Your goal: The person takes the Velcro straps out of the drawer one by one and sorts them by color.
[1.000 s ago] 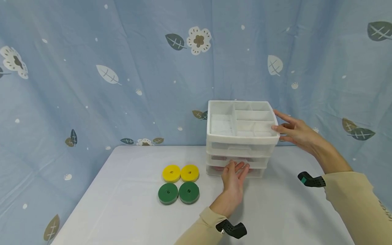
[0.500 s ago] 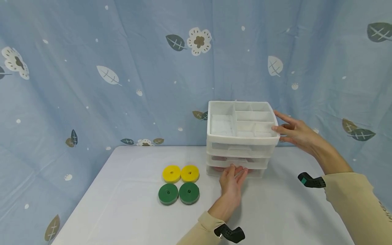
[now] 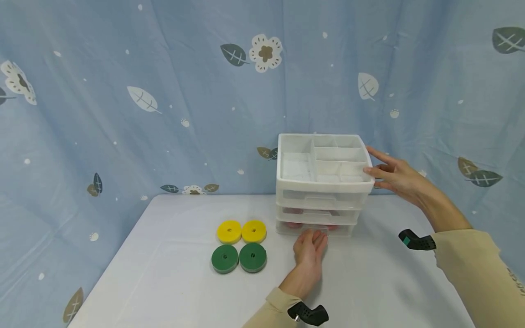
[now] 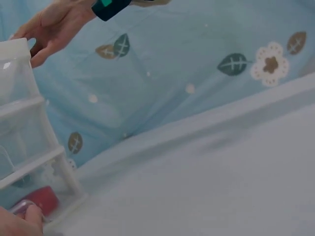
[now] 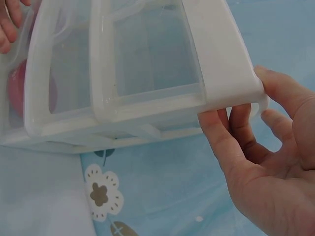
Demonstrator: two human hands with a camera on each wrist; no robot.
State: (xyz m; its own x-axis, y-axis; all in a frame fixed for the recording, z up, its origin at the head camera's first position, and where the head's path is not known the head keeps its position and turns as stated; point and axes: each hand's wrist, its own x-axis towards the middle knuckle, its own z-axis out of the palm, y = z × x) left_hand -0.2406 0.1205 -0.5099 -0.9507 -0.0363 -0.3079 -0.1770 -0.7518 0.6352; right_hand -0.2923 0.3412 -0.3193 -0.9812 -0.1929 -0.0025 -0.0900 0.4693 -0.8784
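A white plastic drawer organizer (image 3: 324, 187) with clear drawers stands at the back right, a divided tray on its top. My left hand (image 3: 308, 255) is at the front of the bottom drawer (image 3: 283, 228), its fingers curled at the handle (image 4: 23, 206). Red items (image 4: 44, 200) show through that drawer's clear front; their kind is hard to tell. My right hand (image 3: 404, 182) holds the organizer's upper right edge, its thumb at the tray corner and fingers under the rim (image 5: 231, 101). The drawers all look pushed in.
Two yellow rolls (image 3: 229, 232) and two green rolls (image 3: 253, 258) of flat coiled strip lie on the white table (image 3: 164, 273), left of the organizer. A blue patterned curtain (image 3: 184, 91) hangs right behind the table.
My left hand has moved down from the middle drawer's front to the bottom drawer's handle. The right hand keeps its place on the organizer, and the rolls have not moved.
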